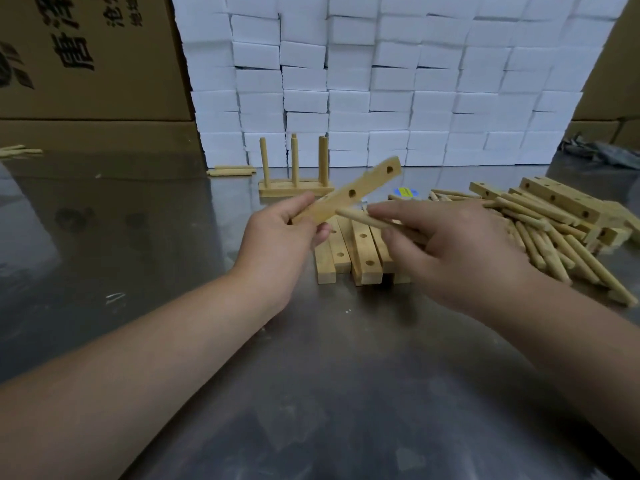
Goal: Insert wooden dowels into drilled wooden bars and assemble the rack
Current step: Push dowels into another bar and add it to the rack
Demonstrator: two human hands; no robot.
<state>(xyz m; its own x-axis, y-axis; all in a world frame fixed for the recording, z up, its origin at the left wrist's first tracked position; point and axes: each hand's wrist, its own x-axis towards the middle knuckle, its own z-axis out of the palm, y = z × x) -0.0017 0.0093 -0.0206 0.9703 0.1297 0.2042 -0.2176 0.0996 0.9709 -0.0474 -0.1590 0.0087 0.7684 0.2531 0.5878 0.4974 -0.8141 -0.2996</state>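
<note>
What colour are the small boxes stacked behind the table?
The small boxes are white; see the head view.

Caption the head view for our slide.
Left hand holds a drilled bar; right hand points a dowel toward it.

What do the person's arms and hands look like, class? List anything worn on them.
The left hand and right hand are bare: no gloves, rings or watch show. The left forearm and right forearm are bare too, with no sleeve in view up to the picture's edge.
</note>
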